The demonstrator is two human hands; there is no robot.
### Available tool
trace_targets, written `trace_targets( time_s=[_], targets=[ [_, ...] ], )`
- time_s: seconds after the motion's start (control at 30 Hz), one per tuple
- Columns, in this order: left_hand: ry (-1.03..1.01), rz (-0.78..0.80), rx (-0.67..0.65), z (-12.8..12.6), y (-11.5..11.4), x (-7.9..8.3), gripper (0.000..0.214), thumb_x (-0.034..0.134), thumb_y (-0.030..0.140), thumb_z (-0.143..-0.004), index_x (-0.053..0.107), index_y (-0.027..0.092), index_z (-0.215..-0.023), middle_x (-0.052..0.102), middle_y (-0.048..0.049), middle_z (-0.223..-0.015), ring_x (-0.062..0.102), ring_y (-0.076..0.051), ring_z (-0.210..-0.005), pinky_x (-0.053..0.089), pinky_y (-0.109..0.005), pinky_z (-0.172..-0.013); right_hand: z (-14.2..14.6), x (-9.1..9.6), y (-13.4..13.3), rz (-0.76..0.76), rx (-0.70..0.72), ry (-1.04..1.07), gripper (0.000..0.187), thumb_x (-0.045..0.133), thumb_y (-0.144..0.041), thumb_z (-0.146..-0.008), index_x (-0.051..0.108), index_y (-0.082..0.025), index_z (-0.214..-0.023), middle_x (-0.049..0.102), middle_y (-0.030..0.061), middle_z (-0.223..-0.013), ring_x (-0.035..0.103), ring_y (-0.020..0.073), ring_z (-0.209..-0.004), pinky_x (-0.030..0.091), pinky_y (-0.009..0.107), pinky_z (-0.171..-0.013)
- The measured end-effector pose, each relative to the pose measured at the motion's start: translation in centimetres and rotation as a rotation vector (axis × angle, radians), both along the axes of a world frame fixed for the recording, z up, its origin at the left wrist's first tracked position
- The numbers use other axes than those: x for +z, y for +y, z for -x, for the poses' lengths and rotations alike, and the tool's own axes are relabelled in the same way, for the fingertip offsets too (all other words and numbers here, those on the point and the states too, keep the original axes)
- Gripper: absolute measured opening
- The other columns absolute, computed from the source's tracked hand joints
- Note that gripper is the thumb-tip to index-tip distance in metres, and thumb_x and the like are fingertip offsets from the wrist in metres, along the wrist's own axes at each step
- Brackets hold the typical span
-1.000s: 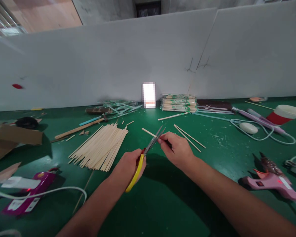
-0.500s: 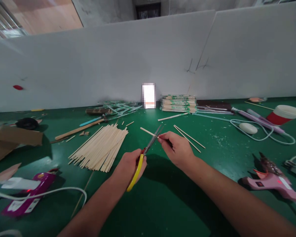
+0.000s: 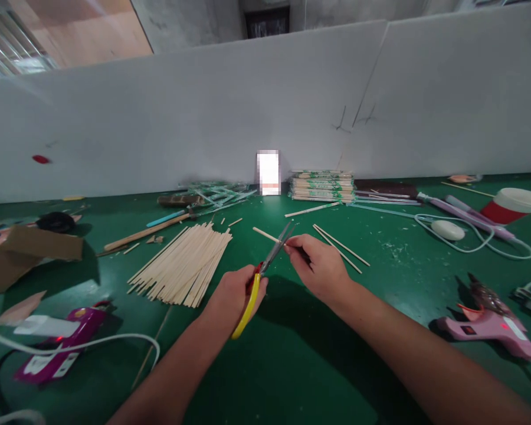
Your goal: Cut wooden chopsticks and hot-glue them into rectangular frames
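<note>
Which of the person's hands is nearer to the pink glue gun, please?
Right. The right hand sits mid-table holding a stick, with the pink glue gun off to its right; the left hand, holding the scissors, is farther away.

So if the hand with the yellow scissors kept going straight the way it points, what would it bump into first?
The left hand aims its scissors up and right. Their blades already meet the thin stick held by the right hand. Beyond that, probably the packed stick bundle, though depth is unclear.
</note>
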State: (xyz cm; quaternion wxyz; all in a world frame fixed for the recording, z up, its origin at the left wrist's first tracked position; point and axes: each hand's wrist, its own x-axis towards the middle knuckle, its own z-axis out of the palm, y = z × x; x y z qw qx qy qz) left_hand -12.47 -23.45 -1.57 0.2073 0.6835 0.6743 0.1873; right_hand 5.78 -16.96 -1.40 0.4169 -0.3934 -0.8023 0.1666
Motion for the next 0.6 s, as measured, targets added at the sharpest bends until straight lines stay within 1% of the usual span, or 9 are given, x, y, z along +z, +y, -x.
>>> trace_targets(
  time_s=[0.07, 0.17, 0.23, 0.3, 0.37, 0.43, 0.53, 0.6],
  targets=[
    [-0.044, 0.027, 0.002, -0.1, 0.0, 0.3, 0.024, 0.045, 0.040, -0.084, 0.056, 0.018, -0.080, 0.059, 0.0001, -0.065, 0.054, -0.013, -0.058, 0.037, -0.023, -0.055, -0.2, -0.1, 0.4, 0.025, -0.022, 0.078, 0.015, 0.048, -0.028, -0.089, 0.060, -0.021, -0.094, 0.068, 0.0037, -0.082, 0.061, 0.0143, -0.066, 0.045, 0.025, -0.060],
    [-0.066, 0.050, 0.037, 0.0, 0.4, 0.8, 0.030, 0.051, 0.046, -0.081, 0.058, 0.019, -0.091, 0.062, -0.0018, -0.074, 0.056, -0.015, -0.064, 0.038, -0.024, -0.057, -1.0, -0.1, 1.6, 0.082, -0.111, 0.237, 0.014, 0.050, -0.030, -0.088, 0.058, -0.020, -0.091, 0.062, 0.0002, -0.070, 0.055, 0.0118, -0.057, 0.042, 0.024, -0.054],
    [0.019, 0.044, 0.113, 0.6, 0.9, 1.1, 0.038, 0.056, 0.050, -0.077, 0.058, 0.020, -0.100, 0.064, -0.0038, -0.082, 0.058, -0.017, -0.069, 0.040, -0.026, -0.059, -1.8, 0.1, 2.4, 0.096, -0.184, 0.313, 0.013, 0.051, -0.031, -0.087, 0.058, -0.020, -0.088, 0.059, -0.0010, -0.067, 0.053, 0.0114, -0.055, 0.041, 0.024, -0.053],
    [0.164, 0.045, 0.213, 1.6, 1.4, 1.1, 0.045, 0.059, 0.049, -0.075, 0.057, 0.020, -0.108, 0.065, -0.0073, -0.091, 0.060, -0.022, -0.077, 0.042, -0.029, -0.063, -2.4, 0.5, 2.9, 0.083, -0.224, 0.330, 0.014, 0.051, -0.032, -0.086, 0.057, -0.020, -0.087, 0.059, -0.0012, -0.068, 0.051, 0.0108, -0.054, 0.040, 0.024, -0.052],
    [0.292, 0.052, 0.262, 2.7, 2.0, 0.8, 0.048, 0.060, 0.045, -0.074, 0.056, 0.018, -0.114, 0.064, -0.0115, -0.103, 0.060, -0.026, -0.087, 0.043, -0.032, -0.069, -2.7, 1.0, 3.0, 0.039, -0.229, 0.270, 0.013, 0.052, -0.031, -0.085, 0.058, -0.020, -0.086, 0.058, -0.0015, -0.065, 0.050, 0.0104, -0.052, 0.039, 0.024, -0.051],
    [0.353, 0.046, 0.218, 3.7, 2.3, 0.4, 0.048, 0.060, 0.039, -0.075, 0.056, 0.015, -0.116, 0.061, -0.0143, -0.112, 0.058, -0.027, -0.099, 0.044, -0.033, -0.079, -2.6, 1.3, 2.6, -0.034, -0.224, 0.162, 0.011, 0.052, -0.029, -0.083, 0.058, -0.020, -0.084, 0.059, -0.0016, -0.063, 0.049, 0.0102, -0.051, 0.038, 0.024, -0.051],
    [0.369, -0.004, 0.147, 4.4, 2.5, 0.1, 0.045, 0.057, 0.036, -0.078, 0.057, 0.013, -0.116, 0.060, -0.0149, -0.115, 0.055, -0.028, -0.107, 0.042, -0.035, -0.090, -2.1, 1.3, 1.8, -0.171, -0.213, 0.017, 0.009, 0.054, -0.027, -0.080, 0.058, -0.020, -0.080, 0.060, -0.0012, -0.063, 0.049, 0.0101, -0.052, 0.036, 0.024, -0.052],
    [0.358, -0.062, 0.139, 4.3, 2.5, 0.2, 0.041, 0.055, 0.037, -0.081, 0.058, 0.014, -0.114, 0.061, -0.0127, -0.113, 0.056, -0.027, -0.105, 0.043, -0.035, -0.090, -1.7, 1.1, 1.4, -0.266, -0.188, -0.056, 0.009, 0.053, -0.027, -0.080, 0.057, -0.020, -0.078, 0.061, -0.0012, -0.064, 0.050, 0.0103, -0.053, 0.035, 0.024, -0.053]
  ],
)
